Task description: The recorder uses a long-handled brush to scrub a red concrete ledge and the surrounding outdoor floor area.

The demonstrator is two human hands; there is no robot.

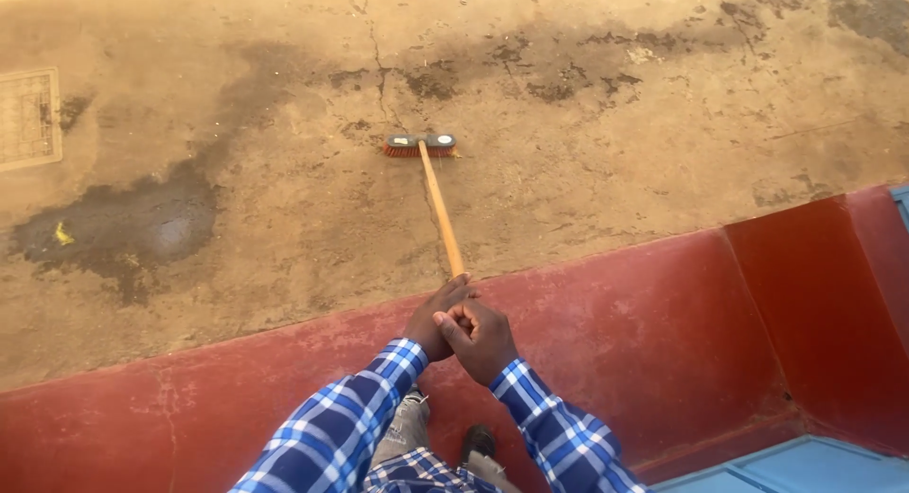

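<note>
Both hands — left hand [436,318], right hand [479,340] — are gripping the broom handle [440,212] end above the red ledge [663,322], orange-bristled head [419,146] lying beyond it on stained concrete — fingers partly hidden.

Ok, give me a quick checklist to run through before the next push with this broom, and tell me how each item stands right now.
1. Both hands on the handle: ok. The left hand and right hand are closed together round the top of the wooden handle.
2. Broom head on the ground: ok, its bristles rest on the concrete floor.
3. Path ahead of the head: ok, only cracks and dark stains.
4. Wet ground: not ok, a dark damp patch lies to the left.
5. Drain grate: ok, well left of the broom.
6. Footing: cannot tell, only one shoe shows by the red ledge.
</note>
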